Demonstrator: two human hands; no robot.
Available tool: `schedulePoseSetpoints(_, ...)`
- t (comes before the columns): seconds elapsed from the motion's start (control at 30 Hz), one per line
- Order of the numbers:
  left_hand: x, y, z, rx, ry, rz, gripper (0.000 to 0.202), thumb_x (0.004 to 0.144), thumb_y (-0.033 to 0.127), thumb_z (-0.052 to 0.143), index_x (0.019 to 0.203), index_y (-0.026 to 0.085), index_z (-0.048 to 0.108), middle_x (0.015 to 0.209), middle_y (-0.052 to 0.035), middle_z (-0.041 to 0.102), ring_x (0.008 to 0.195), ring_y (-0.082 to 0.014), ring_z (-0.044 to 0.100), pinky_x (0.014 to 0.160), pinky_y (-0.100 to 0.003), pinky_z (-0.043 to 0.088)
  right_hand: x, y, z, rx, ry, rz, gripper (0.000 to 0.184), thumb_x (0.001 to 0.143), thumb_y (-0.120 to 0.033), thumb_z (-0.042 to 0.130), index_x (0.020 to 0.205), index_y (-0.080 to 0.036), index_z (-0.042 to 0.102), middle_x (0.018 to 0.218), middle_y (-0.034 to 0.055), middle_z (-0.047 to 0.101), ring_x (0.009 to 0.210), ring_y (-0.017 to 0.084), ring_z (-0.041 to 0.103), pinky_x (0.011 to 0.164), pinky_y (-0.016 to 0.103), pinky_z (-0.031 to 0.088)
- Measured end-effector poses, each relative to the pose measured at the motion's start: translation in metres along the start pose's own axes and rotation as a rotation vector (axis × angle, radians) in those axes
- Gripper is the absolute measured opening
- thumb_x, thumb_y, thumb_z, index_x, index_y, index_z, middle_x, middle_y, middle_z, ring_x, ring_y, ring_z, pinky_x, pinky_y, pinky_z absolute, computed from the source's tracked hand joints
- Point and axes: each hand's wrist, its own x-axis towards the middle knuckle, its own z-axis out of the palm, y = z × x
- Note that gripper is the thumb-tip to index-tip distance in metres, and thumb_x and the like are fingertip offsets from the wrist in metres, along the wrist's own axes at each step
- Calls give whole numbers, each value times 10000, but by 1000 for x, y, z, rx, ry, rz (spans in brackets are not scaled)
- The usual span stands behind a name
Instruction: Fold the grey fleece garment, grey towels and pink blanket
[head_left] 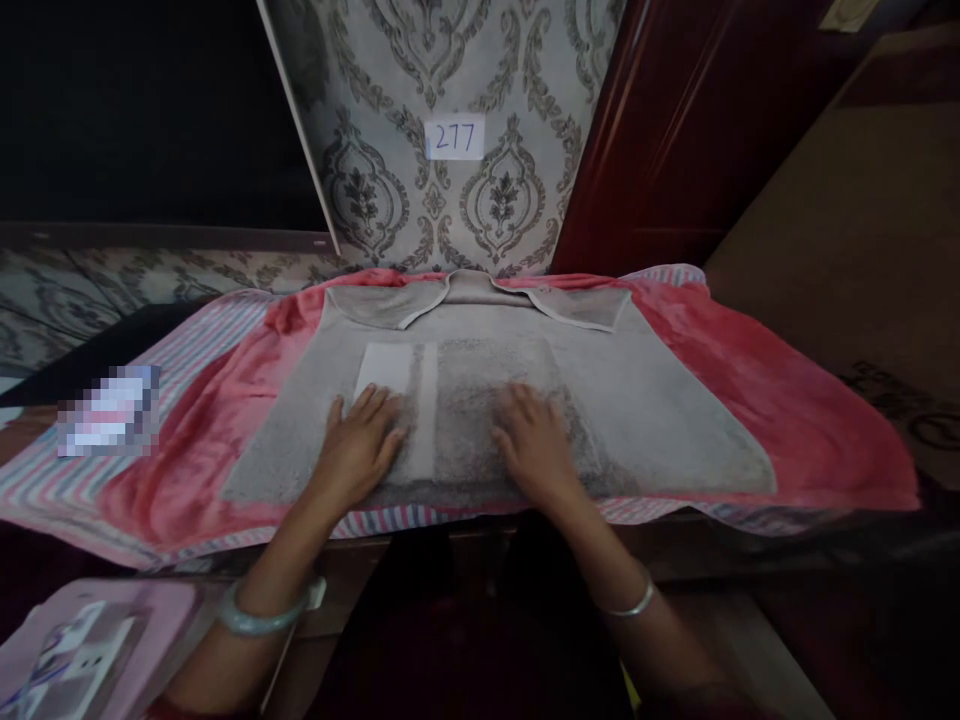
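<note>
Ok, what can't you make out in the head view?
In the head view:
White patch: lower part hidden by the left hand.
Right hand: fingertips blurred.
Item at left: masked by pixelation.
Carton: cut off by the right edge, print blurred.
Screen: cut off by the top and left edges.

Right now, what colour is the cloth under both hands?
The cloth is grey with a pale stripe; head view.

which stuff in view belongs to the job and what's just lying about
Job: grey cloth, with left hand and right hand on its darker middle; red blanket and striped cloth, seemingly underlay

Just around: 277 card, dark screen, cardboard box, pink item
</note>
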Motion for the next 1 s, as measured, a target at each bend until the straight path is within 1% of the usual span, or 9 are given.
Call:
schedulePoseSetpoints(0.1,3,28,7,4,-15,76,553,974,413,394,1503,252,418,1607,-93,344,1511,-309,233,1205,-603,173,-5,-42,16,20,-83,-133,600,994,-395,413,1543,-159,358,1617,128,289,1506,298,198,1209,534,134)
schedulePoseSetpoints(0.17,0,37,15,21,-41,83,565,970,436,408,1511,271,407,1621,-85,312,1512,-323,224,1202,-608,176,-11,-46,24,18,-90,-156,614,992,-395,425,1546,-141,348,1616,127,285,1510,289,192,1214,515,135)
schedulePoseSetpoints(0.23,-5,39,21,34,-49,73,566,975,446,393,1515,277,399,1627,-81,299,1512,-320,225,1204,-596,179,-19,-34,27,17,-66,-142,622,993,-402,424,1547,-130,342,1614,123,292,1511,274,193,1216,487,153)
schedulePoseSetpoints(0.43,-8,33,22,27,-42,74,563,974,450,393,1511,281,402,1622,-71,318,1509,-316,237,1205,-586,185,-50,31,25,-28,112,36,622,1003,-444,371,1520,-98,380,1578,150,367,1485,284,261,1191,504,222)
schedulePoseSetpoints(0.53,-7,35,22,15,-19,72,558,973,448,391,1500,267,422,1616,-82,330,1507,-320,242,1205,-585,184,-66,52,25,-5,194,95,590,1014,-431,334,1529,-146,370,1568,129,392,1472,269,295,1171,511,268)
schedulePoseSetpoints(0.63,-9,34,23,1,-8,73,559,972,452,387,1491,251,438,1604,-91,352,1503,-314,254,1209,-571,188,-77,68,24,60,242,135,554,1021,-421,310,1523,-200,391,1538,120,441,1423,253,388,1159,519,297)
schedulePoseSetpoints(0.77,-15,19,21,-39,1,37,565,967,463,396,1482,237,452,1603,-114,351,1499,-309,269,1206,-559,204,-82,85,20,208,253,142,521,1022,-438,304,1467,-236,484,1437,109,560,1366,243,471,1130,501,362)
schedulePoseSetpoints(0.9,-6,-16,19,-88,-7,-189,620,969,482,362,1510,182,401,1610,-175,311,1495,-335,268,1177,-581,246,-77,99,20,335,272,138,540,1013,-484,314,1433,-217,523,1401,116,590,1307,242,534,1113,472,412)
schedulePoseSetpoints(1.0,15,-43,18,-121,-49,-360,649,974,455,332,1549,157,311,1600,-166,338,1499,-322,261,1182,-581,238,-66,103,22,359,354,160,577,1002,-520,325,1445,-196,504,1390,132,593,1296,257,541,1107,489,425)
